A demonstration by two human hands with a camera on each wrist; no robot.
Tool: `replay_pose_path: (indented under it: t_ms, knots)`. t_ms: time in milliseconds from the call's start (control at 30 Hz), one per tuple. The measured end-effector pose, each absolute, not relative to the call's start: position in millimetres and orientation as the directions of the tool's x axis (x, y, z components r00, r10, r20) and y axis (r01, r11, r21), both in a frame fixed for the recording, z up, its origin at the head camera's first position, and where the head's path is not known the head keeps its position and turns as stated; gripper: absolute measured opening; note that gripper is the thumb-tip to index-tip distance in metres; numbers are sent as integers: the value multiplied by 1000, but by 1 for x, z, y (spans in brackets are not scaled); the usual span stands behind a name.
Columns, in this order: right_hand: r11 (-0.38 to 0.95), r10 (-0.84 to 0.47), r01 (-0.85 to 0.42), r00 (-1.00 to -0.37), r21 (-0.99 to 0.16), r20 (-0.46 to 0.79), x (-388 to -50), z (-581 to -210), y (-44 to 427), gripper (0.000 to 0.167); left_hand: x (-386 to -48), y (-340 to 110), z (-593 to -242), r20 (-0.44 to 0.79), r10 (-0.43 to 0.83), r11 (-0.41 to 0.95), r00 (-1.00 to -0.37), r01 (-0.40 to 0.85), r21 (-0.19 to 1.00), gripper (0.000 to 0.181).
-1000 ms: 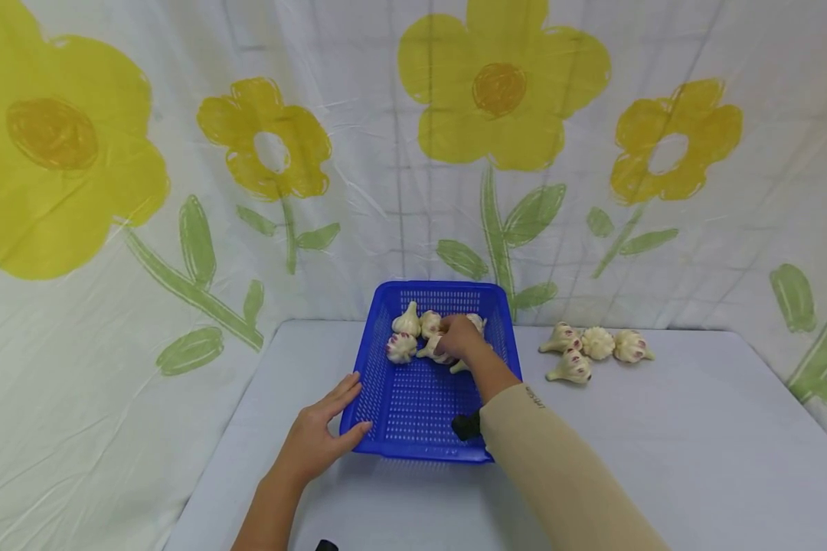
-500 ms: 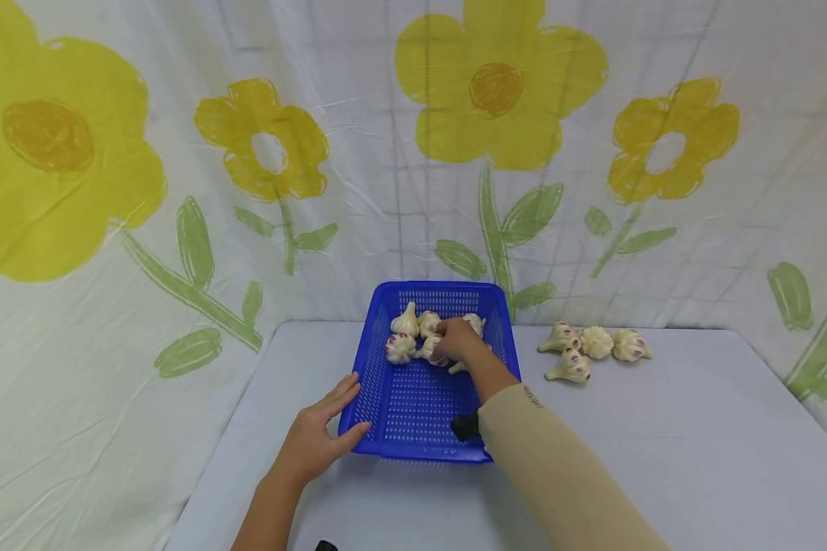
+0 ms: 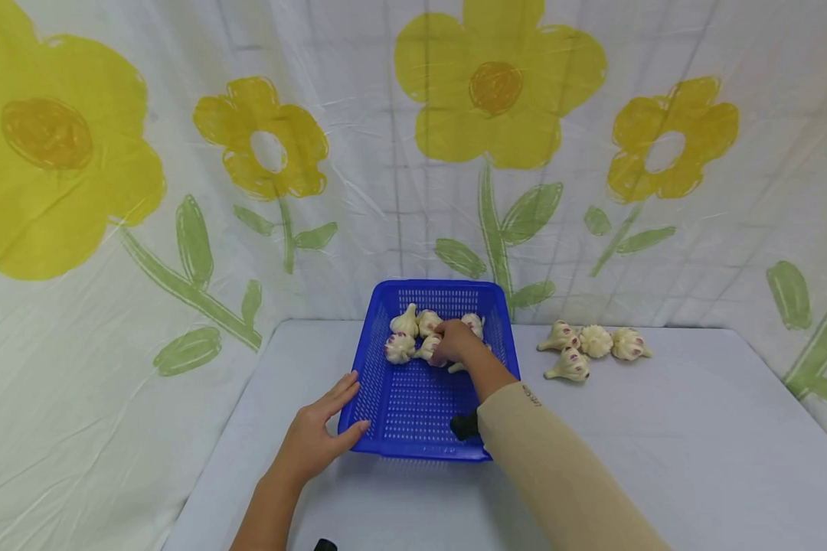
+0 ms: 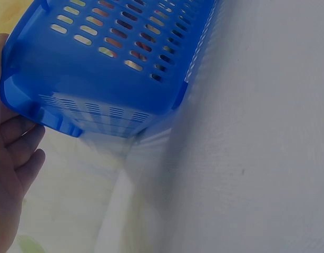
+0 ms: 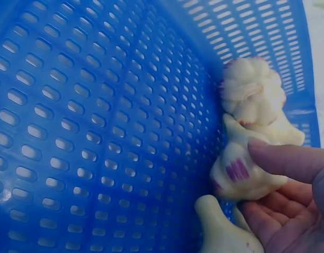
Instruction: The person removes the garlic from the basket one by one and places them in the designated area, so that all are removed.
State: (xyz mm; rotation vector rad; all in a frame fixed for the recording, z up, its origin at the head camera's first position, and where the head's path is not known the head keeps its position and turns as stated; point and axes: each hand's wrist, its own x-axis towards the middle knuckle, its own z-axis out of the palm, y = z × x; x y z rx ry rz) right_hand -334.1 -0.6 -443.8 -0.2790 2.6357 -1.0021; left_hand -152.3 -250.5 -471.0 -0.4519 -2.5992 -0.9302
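Your right hand (image 3: 460, 342) pinched 1 garlic bulb (image 5: 245, 171) inside the basket (image 3: 413, 402); your left hand (image 3: 312, 440), fingers (image 3: 338, 393) wide, touched the rim (image 3: 420, 453). 4 other bulbs (image 3: 596, 342) lay right, on the worktop (image 3: 661, 436).

A blue rectangular perforated plastic basket (image 3: 420, 405) stands on the white table (image 3: 661, 451), cream, purple-streaked round garlic bulbs (image 3: 404, 321) in its far half. Four more bulbs (image 3: 596, 342) lie to its right; a yellow-flowered white curtain (image 3: 365, 229) hangs behind.

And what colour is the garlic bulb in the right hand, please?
Creamy white with purple patches; the garlic bulb shows best in the right wrist view.
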Motion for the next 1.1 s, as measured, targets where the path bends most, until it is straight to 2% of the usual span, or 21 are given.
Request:
replay_pose_path:
  t_ms: [333,767,1100]
  knots:
    - [736,-309,-93,-928,-670,-210,-333,-443,-1,65,-152,-251,-472,423,181,726,-888,411,552,63]
    - [713,-313,-95,-930,-694,-194,-332,-443,1,74,-153,-251,-472,429,181,726,-885,414,549,63]
    - [626,-331,-88,-930,-775,-162,-336,-445,2,65,-153,-251,-473,423,179,739,-888,405,539,63]
